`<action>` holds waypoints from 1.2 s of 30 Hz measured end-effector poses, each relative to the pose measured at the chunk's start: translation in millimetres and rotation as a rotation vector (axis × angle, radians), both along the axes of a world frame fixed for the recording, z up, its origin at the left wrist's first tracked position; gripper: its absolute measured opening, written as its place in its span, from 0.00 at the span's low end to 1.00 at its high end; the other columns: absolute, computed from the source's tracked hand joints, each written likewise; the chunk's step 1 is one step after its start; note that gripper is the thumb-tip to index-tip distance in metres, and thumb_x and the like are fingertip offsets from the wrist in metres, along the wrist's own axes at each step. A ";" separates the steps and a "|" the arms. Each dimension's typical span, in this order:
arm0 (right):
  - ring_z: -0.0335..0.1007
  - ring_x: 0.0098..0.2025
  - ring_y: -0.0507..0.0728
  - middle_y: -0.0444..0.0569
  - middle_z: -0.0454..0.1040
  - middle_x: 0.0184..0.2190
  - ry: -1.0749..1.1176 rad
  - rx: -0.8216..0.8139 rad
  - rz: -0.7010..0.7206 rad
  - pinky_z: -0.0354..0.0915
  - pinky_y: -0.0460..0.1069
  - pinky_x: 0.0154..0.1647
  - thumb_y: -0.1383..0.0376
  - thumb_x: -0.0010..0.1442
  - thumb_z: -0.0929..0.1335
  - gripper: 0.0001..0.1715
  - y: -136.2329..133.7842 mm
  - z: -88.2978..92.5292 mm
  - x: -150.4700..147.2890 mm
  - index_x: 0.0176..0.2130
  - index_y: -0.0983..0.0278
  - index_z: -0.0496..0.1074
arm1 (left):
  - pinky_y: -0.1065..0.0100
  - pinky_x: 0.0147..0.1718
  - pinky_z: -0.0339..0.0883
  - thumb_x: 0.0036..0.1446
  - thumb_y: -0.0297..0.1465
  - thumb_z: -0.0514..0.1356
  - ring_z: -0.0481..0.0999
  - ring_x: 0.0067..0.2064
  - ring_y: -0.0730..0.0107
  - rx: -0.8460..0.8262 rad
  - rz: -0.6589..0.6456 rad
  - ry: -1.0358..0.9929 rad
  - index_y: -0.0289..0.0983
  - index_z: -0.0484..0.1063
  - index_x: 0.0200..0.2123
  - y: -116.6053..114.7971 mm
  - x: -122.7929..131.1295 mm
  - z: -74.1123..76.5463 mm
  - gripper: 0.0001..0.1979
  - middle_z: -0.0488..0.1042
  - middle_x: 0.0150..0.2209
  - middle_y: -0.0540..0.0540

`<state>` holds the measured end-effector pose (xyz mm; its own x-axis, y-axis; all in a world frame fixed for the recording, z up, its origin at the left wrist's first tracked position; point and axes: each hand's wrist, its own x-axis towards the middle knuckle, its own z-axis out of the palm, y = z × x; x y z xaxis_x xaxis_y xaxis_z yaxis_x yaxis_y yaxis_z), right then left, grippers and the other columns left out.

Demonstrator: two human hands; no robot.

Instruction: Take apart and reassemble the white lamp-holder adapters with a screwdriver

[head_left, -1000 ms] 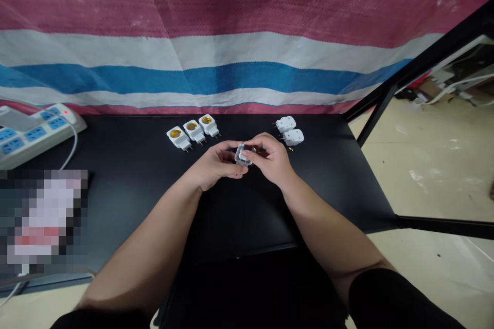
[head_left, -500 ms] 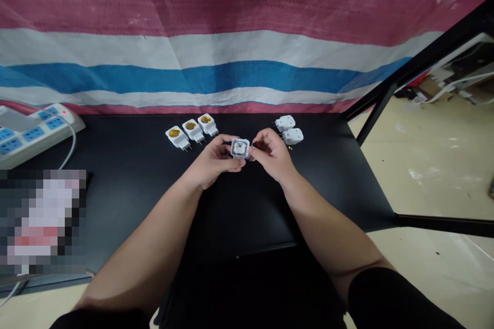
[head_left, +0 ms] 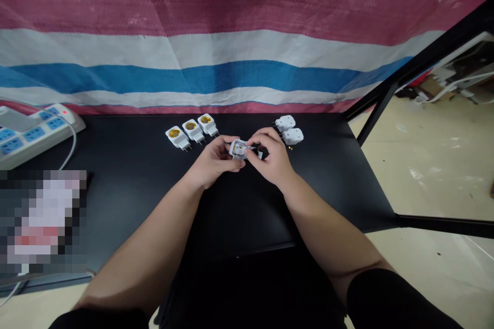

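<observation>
My left hand [head_left: 216,162] is closed around the side of a white plastic plug-in lamp holder [head_left: 235,150], whose open inside shows small white and brassy parts. The fingertips of my right hand [head_left: 270,153] are pinched together at the right side of this holder, over its inside; what lies between them is hidden. A white piece with a dark gap [head_left: 260,154] shows beneath the right fingers. Left of the hands lie three white lamp holders [head_left: 191,130] with gold screw sockets and plug pins. Beyond the right hand, two white plug housings [head_left: 293,136] lie with their pins pointing left.
Tiny brass bits [head_left: 290,148] lie near the two housings. A white power strip [head_left: 50,123] with blue sockets and a cable stands at the left. A blurred-out object [head_left: 46,216] is at the left front. Striped sheeting [head_left: 231,77] hangs behind the black table [head_left: 127,185].
My right fingers have moved left onto the opening of the lamp holder, which is turned slightly. My left hand keeps its hold almost unmoved.
</observation>
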<state>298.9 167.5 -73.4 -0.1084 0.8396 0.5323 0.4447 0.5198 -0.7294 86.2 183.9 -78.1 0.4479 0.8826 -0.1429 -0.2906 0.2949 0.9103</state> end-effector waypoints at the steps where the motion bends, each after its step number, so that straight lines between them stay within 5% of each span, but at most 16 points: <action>1: 0.78 0.49 0.61 0.50 0.74 0.46 -0.026 0.007 -0.004 0.78 0.60 0.49 0.68 0.66 0.74 0.05 -0.5 0.4 -0.3 0.42 0.57 0.80 | 0.71 0.34 0.81 0.48 0.22 0.81 0.85 0.36 0.71 0.007 -0.006 0.003 0.38 0.76 0.56 -0.9 0.9 0.0 0.33 0.83 0.42 0.49; 6: 0.78 0.46 0.62 0.50 0.75 0.44 -0.098 -0.033 -0.047 0.78 0.61 0.50 0.66 0.66 0.75 0.04 -3.2 2.0 -2.4 0.41 0.56 0.81 | 0.71 0.35 0.81 0.46 0.20 0.80 0.85 0.36 0.72 0.039 -0.031 -0.009 0.38 0.77 0.55 -3.6 4.3 1.3 0.33 0.82 0.40 0.51; 11: 0.77 0.39 0.58 0.50 0.81 0.44 -0.011 0.002 -0.078 0.76 0.57 0.40 0.67 0.67 0.73 0.04 -4.6 4.4 -2.7 0.38 0.57 0.78 | 0.74 0.31 0.79 0.45 0.20 0.80 0.82 0.34 0.74 -0.026 0.011 0.017 0.36 0.76 0.56 -0.6 3.5 3.0 0.34 0.83 0.42 0.48; 15: 0.74 0.31 0.55 0.46 0.81 0.34 0.052 -0.050 -0.013 0.70 0.54 0.35 0.68 0.67 0.73 0.10 -3.6 4.3 -1.7 0.34 0.58 0.72 | 0.74 0.30 0.77 0.46 0.22 0.81 0.81 0.34 0.75 -0.048 0.026 0.018 0.35 0.75 0.58 1.1 3.1 4.8 0.36 0.84 0.43 0.46; 21: 0.73 0.32 0.55 0.45 0.80 0.34 -0.050 -0.128 -0.001 0.71 0.53 0.37 0.66 0.68 0.73 0.02 -2.8 2.5 -0.8 0.42 0.57 0.78 | 0.73 0.31 0.76 0.45 0.21 0.80 0.81 0.34 0.74 -0.020 0.027 0.049 0.35 0.75 0.59 -0.4 4.4 3.0 0.37 0.83 0.43 0.46; 26: 0.74 0.34 0.56 0.47 0.81 0.36 -0.115 -0.081 0.008 0.73 0.54 0.38 0.66 0.70 0.73 0.08 -2.2 0.1 -2.1 0.47 0.57 0.83 | 0.71 0.35 0.77 0.45 0.21 0.80 0.80 0.35 0.74 0.061 0.040 0.092 0.36 0.76 0.58 -1.2 5.2 -1.1 0.36 0.83 0.44 0.47; 36: 0.72 0.33 0.56 0.46 0.80 0.35 -0.121 -0.099 -0.035 0.73 0.54 0.39 0.68 0.68 0.73 0.04 -3.7 -0.1 -4.8 0.41 0.58 0.80 | 0.70 0.40 0.77 0.47 0.22 0.80 0.81 0.39 0.72 0.154 0.032 0.101 0.38 0.76 0.58 -2.6 6.4 -2.4 0.35 0.82 0.46 0.47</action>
<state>294.1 163.8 -73.5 -0.1365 0.8916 0.4318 0.5491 0.4309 -0.7162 92.6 181.3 -80.5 0.4092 0.9112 -0.0478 -0.2029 0.1420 0.9689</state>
